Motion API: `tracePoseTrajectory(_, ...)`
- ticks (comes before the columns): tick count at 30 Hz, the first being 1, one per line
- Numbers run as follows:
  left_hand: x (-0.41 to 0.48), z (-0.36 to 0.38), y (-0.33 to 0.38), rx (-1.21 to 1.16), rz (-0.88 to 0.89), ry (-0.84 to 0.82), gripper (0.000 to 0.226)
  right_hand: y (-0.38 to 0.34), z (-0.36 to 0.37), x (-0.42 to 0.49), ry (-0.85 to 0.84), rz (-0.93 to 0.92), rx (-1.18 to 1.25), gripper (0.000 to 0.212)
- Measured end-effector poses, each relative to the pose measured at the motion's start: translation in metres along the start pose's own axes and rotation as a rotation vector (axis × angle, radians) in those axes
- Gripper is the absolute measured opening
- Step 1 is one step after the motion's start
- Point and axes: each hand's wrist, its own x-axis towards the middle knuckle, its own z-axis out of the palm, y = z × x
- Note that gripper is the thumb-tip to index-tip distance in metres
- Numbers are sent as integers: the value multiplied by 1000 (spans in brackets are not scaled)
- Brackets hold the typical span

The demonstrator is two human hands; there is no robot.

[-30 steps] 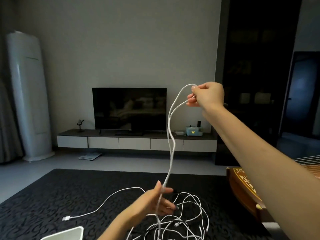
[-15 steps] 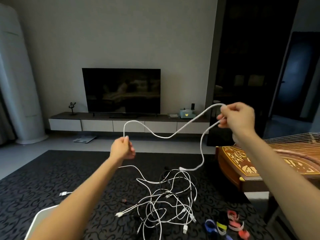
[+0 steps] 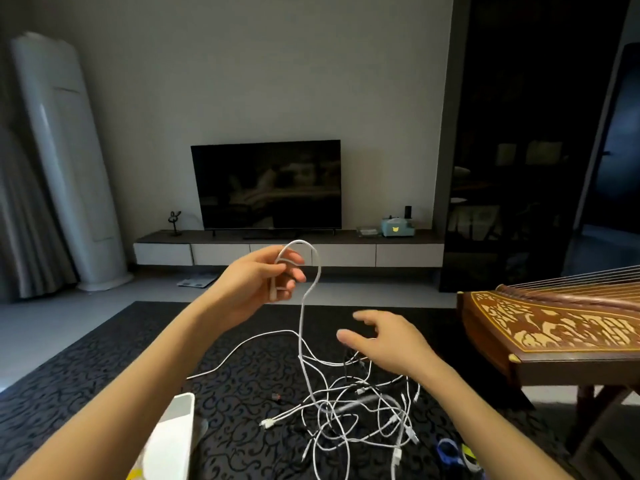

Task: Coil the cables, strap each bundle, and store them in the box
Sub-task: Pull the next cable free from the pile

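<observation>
My left hand point(image 3: 258, 284) is raised at centre and holds one end of a white cable point(image 3: 304, 306). The cable arches over my fingers and drops down into a tangle of white cables point(image 3: 349, 410) on the dark patterned rug. My right hand point(image 3: 384, 341) hovers lower and to the right, fingers spread, holding nothing, just right of the hanging cable and above the pile. A white box point(image 3: 169, 441) lies at the bottom left beside my left forearm. Coloured straps point(image 3: 453, 452) lie on the rug at the bottom right.
A wooden zither point(image 3: 554, 327) on a stand fills the right side. A TV point(image 3: 266, 185) on a low cabinet stands against the far wall. A tall white air conditioner point(image 3: 69, 161) stands at the left. The black patterned rug point(image 3: 86, 375) covers the floor.
My right hand has let go of the cable and dropped down toward the pile. My left hand rose toward centre, and the cable now hangs from it alone.
</observation>
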Motion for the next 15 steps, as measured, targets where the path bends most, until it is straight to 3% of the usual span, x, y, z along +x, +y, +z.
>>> tracePoseTrajectory(2, -6, 4, -2, -144, -39, -59, 29, -18, 3, 2, 55, -72, 135, 70)
tracePoseTrajectory(4, -10, 8, -5, -263, -54, -67, 28, -34, 10, 2, -12, -143, 437, 53)
tracePoseTrajectory(6, -11, 7, -9, -313, -47, -1, 28, -46, 16, -4, -117, -195, 756, 29)
tracePoseTrajectory(9, -10, 0, -18, -281, -38, 126, 30, -49, 23, -14, -232, -197, 1090, 31)
tracePoseTrajectory(13, -15, -13, -36, 62, -98, 148, 25, -44, 19, -22, -195, -146, 1268, 22)
tracePoseTrajectory(15, -19, -20, -44, 229, -108, 47, 20, -39, 13, -21, -107, -119, 1209, 23)
